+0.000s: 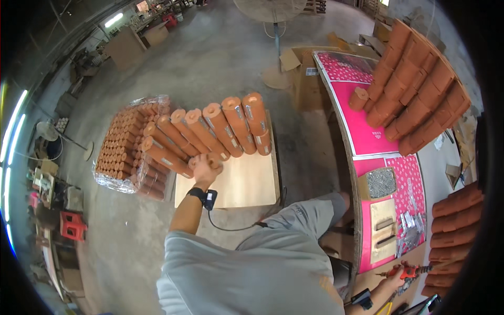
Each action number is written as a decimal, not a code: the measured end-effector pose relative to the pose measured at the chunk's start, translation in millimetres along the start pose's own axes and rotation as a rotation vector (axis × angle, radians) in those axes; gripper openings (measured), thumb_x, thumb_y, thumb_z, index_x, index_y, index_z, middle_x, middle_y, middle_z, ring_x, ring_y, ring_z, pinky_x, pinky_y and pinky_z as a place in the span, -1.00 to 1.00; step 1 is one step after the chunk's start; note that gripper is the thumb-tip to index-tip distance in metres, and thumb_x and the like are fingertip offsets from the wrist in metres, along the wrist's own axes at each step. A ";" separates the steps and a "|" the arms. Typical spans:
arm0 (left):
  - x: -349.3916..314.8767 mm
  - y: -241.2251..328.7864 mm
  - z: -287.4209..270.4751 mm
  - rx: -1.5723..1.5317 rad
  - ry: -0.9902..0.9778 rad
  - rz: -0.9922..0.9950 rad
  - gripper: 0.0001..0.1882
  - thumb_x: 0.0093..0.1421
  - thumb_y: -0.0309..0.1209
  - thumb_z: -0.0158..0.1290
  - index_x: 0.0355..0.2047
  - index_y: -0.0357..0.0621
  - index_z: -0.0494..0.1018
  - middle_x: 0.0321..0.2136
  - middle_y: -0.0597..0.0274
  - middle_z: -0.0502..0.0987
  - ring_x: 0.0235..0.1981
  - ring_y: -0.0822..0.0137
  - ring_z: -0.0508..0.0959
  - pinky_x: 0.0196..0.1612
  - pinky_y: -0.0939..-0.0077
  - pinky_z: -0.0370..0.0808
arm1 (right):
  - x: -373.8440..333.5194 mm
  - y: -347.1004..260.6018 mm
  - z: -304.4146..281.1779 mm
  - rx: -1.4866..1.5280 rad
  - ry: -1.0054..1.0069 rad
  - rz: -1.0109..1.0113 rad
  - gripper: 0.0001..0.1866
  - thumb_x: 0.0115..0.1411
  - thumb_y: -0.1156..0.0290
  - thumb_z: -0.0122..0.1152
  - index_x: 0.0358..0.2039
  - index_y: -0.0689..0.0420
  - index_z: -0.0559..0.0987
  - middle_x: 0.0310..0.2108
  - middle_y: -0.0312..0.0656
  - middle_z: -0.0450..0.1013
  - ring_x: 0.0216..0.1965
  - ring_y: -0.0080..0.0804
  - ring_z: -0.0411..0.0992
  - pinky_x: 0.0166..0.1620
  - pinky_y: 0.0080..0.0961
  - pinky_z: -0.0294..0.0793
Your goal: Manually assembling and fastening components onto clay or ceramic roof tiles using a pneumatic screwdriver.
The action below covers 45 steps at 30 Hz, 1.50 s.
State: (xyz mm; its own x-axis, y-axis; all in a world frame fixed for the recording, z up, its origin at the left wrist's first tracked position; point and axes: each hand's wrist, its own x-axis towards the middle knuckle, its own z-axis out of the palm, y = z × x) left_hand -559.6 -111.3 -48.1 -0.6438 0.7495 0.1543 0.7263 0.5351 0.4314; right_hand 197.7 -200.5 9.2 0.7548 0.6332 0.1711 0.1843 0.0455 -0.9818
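Note:
At the front of the stacked terracotta cylinders [231, 126], my left hand [203, 172] is closed round a short terracotta cylinder [214, 160] with a hole in its end. That stack stands in leaning columns on a pale wooden board [241, 184]. Far to the right, my right hand [391, 283] grips a red power tool [407, 272] with a thin pointed bit, over the near end of the workbench. Some of its fingers are hidden by the tool. Yellow-handled pliers [386, 307] lie close to that hand.
The workbench [362, 131] has pink sheets, a box of small metal parts [381, 182], a wooden block with two dark bars [383, 231] and loose metal strips [411, 231]. More cylinders [420, 84] are stacked on it. Left stands a plastic-wrapped pile [123, 142]; a red stool [73, 226] is beyond.

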 end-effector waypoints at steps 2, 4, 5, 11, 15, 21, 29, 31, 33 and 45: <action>12.5 -40.0 5.0 -0.019 0.040 -0.047 -0.23 -0.16 -0.14 0.33 0.05 -0.17 0.32 -0.02 -0.01 0.37 0.06 -0.07 0.34 0.09 0.11 0.38 | 6.5 8.9 -6.2 -0.010 0.035 -0.030 -0.66 0.25 0.44 0.10 0.02 0.24 0.46 -0.20 -0.26 0.47 -0.43 -0.63 0.33 -0.46 -0.68 0.27; 21.6 -60.9 3.9 0.114 0.107 -0.163 -0.25 -0.16 -0.14 0.31 0.04 -0.18 0.35 -0.01 0.01 0.37 0.08 -0.07 0.31 0.13 0.12 0.31 | 14.0 17.3 -10.8 -0.022 0.059 -0.054 -0.67 0.25 0.43 0.12 0.01 0.24 0.47 -0.23 -0.27 0.48 -0.44 -0.63 0.33 -0.46 -0.67 0.27; 24.9 -61.5 2.9 0.112 0.106 -0.162 -0.25 -0.16 -0.14 0.31 0.04 -0.18 0.35 -0.01 0.01 0.37 0.08 -0.07 0.31 0.13 0.12 0.31 | 17.3 21.4 -14.0 -0.031 0.074 -0.065 -0.67 0.24 0.43 0.12 0.01 0.24 0.48 -0.24 -0.27 0.48 -0.45 -0.63 0.33 -0.46 -0.67 0.27; 45.1 -111.7 17.0 0.259 0.168 -0.209 -0.14 -0.21 -0.15 0.35 0.14 -0.12 0.32 0.06 0.07 0.38 0.12 -0.02 0.29 0.17 0.11 0.23 | 31.3 45.2 -26.7 -0.067 0.127 -0.101 -0.68 0.24 0.40 0.16 -0.01 0.23 0.52 -0.31 -0.30 0.49 -0.47 -0.63 0.33 -0.46 -0.67 0.26; 56.6 -105.1 17.5 0.200 0.098 -0.185 -0.07 -0.16 -0.14 0.33 0.23 -0.15 0.25 0.12 0.05 0.35 0.13 -0.03 0.27 0.21 0.12 0.21 | 48.5 70.8 -51.0 -0.047 0.169 -0.047 -0.73 0.24 0.35 0.18 -0.11 0.21 0.60 -0.44 -0.36 0.44 -0.47 -0.64 0.34 -0.47 -0.68 0.22; 63.0 -120.0 24.6 0.297 0.133 -0.075 -0.09 -0.12 -0.15 0.32 0.25 -0.15 0.24 0.20 0.05 0.29 0.16 -0.02 0.26 0.20 0.12 0.22 | 47.4 66.8 -33.0 -0.109 0.183 -0.027 -0.67 0.24 0.38 0.14 -0.03 0.25 0.55 -0.33 -0.29 0.46 -0.42 -0.55 0.38 -0.40 -0.64 0.33; 33.5 -86.4 32.7 0.193 0.312 -0.055 -0.17 -0.07 -0.24 0.22 0.23 -0.17 0.21 0.20 -0.07 0.24 0.18 -0.11 0.23 0.25 0.03 0.14 | 24.8 35.0 1.0 -0.119 0.231 -0.105 -0.66 0.23 0.41 0.13 0.00 0.26 0.53 -0.30 -0.27 0.46 -0.41 -0.53 0.39 -0.37 -0.63 0.36; 26.9 -64.6 16.3 0.098 0.372 0.087 -0.25 -0.03 -0.29 0.19 0.19 -0.19 0.25 0.15 -0.10 0.27 0.20 -0.12 0.20 0.26 0.03 0.12 | 24.5 32.2 1.0 -0.105 0.253 -0.126 -0.65 0.23 0.41 0.13 0.01 0.27 0.53 -0.29 -0.27 0.46 -0.40 -0.52 0.39 -0.37 -0.63 0.36; 30.2 -25.3 -9.1 0.009 0.423 0.130 -0.27 0.00 -0.30 0.18 0.20 -0.20 0.24 0.09 -0.11 0.32 0.16 -0.13 0.25 0.24 0.03 0.15 | 32.3 31.7 -3.8 -0.099 0.263 -0.149 -0.65 0.23 0.42 0.12 0.01 0.27 0.52 -0.29 -0.26 0.46 -0.40 -0.51 0.39 -0.36 -0.63 0.37; 154.8 253.7 -248.8 -0.656 0.505 0.474 -0.19 0.14 -0.32 0.14 0.36 -0.14 0.06 -0.62 0.29 0.34 -0.55 0.36 0.38 -0.35 0.37 0.42 | 16.7 39.8 32.2 -0.050 0.233 -0.509 -0.61 0.22 0.46 0.11 0.05 0.28 0.50 -0.24 -0.24 0.46 -0.38 -0.48 0.40 -0.32 -0.61 0.40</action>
State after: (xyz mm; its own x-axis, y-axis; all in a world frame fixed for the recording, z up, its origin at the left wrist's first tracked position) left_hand -534.9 43.5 306.3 -0.4566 0.4930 0.7406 0.7576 -0.2210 0.6142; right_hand 197.3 -163.2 -29.6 0.6806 0.3535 0.6417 0.5871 0.2608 -0.7664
